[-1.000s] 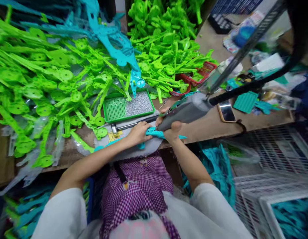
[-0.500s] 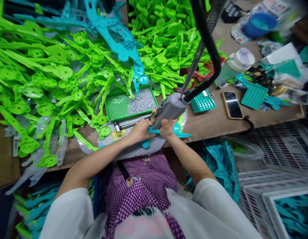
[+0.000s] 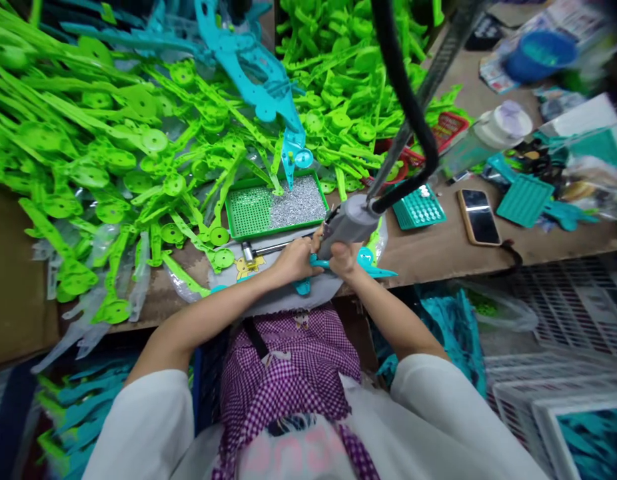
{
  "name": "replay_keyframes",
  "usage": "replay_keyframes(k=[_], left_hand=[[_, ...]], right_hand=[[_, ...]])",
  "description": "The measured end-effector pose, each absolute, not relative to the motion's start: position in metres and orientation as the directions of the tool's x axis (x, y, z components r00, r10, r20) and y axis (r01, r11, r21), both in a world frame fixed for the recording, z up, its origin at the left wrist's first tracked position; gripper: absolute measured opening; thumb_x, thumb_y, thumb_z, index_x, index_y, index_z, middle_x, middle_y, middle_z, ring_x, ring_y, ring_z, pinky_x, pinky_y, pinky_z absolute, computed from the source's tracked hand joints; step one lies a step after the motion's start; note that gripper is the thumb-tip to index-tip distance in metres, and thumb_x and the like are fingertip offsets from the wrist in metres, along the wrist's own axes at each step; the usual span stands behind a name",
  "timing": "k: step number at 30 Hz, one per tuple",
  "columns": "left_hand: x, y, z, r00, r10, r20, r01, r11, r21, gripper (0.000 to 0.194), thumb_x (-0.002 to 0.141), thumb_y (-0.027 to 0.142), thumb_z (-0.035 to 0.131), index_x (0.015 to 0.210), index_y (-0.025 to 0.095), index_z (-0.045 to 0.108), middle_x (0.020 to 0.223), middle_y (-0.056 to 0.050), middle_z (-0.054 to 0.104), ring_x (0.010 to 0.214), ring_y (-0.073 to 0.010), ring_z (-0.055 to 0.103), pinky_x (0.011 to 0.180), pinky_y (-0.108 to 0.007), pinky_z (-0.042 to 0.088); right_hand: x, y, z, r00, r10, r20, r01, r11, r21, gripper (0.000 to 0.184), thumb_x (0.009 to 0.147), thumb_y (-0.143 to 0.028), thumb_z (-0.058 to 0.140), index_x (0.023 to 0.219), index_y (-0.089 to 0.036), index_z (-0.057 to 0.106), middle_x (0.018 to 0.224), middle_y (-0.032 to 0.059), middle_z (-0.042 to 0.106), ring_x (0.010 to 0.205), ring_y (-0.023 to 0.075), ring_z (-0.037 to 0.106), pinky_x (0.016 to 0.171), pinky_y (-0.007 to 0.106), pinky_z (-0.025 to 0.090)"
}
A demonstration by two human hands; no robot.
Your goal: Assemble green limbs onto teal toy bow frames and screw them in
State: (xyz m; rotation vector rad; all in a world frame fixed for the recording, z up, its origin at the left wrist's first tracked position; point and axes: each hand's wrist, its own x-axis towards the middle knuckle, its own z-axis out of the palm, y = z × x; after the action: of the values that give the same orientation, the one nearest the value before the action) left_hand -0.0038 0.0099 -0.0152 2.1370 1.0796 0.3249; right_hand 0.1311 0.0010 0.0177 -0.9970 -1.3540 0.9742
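Note:
My right hand (image 3: 343, 258) is wrapped round a grey electric screwdriver (image 3: 352, 221), its tip end hidden behind the fingers. Under it lies a turquoise plastic part (image 3: 381, 272), which my left hand (image 3: 295, 260) grips at its left side on a grey pad (image 3: 278, 305). A small hammer (image 3: 247, 253) rests on the pad beside my left hand. Just beyond stands a green tray (image 3: 248, 212), its right half covered with small silvery screws. The screwdriver's tip and the exact spot it touches cannot be seen.
Heaped lime-green plastic parts (image 3: 153, 140) cover the left and back of the table. A coil spring (image 3: 413, 113) and black cable (image 3: 428, 143) rise from the screwdriver. To the right are a teal screw holder (image 3: 419, 207), a phone (image 3: 479, 217) and a lidded jar (image 3: 508, 127).
The whole view has shifted, so the scene sits slightly further right. Both hands keep the same grip on the screwdriver and the turquoise part.

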Motion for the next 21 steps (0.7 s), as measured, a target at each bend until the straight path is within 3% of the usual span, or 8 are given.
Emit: replay_keyframes(k=[5, 9, 13, 21], left_hand=[[-0.005, 0.009, -0.009, 0.658, 0.743, -0.12, 0.613, -0.437, 0.658, 0.037, 0.077, 0.036, 0.078, 0.109, 0.019, 0.07, 0.112, -0.01, 0.068, 0.11, -0.0297, 0.062, 0.096, -0.045, 0.052], [-0.006, 0.008, -0.004, 0.647, 0.749, -0.141, 0.617, -0.405, 0.674, 0.047, 0.078, 0.033, 0.076, 0.123, 0.022, 0.068, 0.118, -0.01, 0.068, 0.114, -0.0304, 0.062, 0.096, -0.044, 0.051], [-0.008, 0.008, -0.003, 0.668, 0.733, -0.126, 0.58, -0.408, 0.705, 0.047, 0.077, 0.031, 0.075, 0.122, 0.018, 0.068, 0.125, -0.014, 0.068, 0.117, -0.032, 0.062, 0.097, -0.044, 0.052], [-0.006, 0.008, 0.0, 0.656, 0.743, -0.133, 0.591, -0.396, 0.703, 0.054, 0.076, 0.033, 0.077, 0.125, 0.016, 0.064, 0.136, -0.017, 0.062, 0.121, -0.0371, 0.061, 0.099, -0.051, 0.055]], right_hand=[[0.125, 0.029, 0.057, 0.168, 0.918, 0.359, -0.12, 0.381, -0.917, 0.075, 0.066, -0.097, 0.047, 0.087, -0.027, 0.062, 0.054, -0.0043, 0.048, 0.043, 0.0157, 0.053, 0.044, 0.031, 0.048], [0.08, 0.086, 0.075, 0.142, 0.873, 0.467, -0.062, 0.478, -0.876, 0.072, 0.065, -0.098, 0.048, 0.074, -0.027, 0.057, 0.056, -0.0037, 0.051, 0.045, 0.0132, 0.054, 0.046, 0.03, 0.047], [0.03, 0.136, 0.056, 0.017, 0.898, 0.439, -0.005, 0.439, -0.898, 0.068, 0.072, -0.095, 0.045, 0.07, -0.026, 0.049, 0.056, -0.0034, 0.051, 0.048, 0.0133, 0.056, 0.048, 0.03, 0.047], [0.004, 0.174, 0.014, 0.017, 0.923, 0.385, 0.013, 0.384, -0.923, 0.068, 0.074, -0.093, 0.043, 0.083, -0.026, 0.05, 0.062, -0.0038, 0.049, 0.055, 0.0145, 0.056, 0.053, 0.033, 0.045]])
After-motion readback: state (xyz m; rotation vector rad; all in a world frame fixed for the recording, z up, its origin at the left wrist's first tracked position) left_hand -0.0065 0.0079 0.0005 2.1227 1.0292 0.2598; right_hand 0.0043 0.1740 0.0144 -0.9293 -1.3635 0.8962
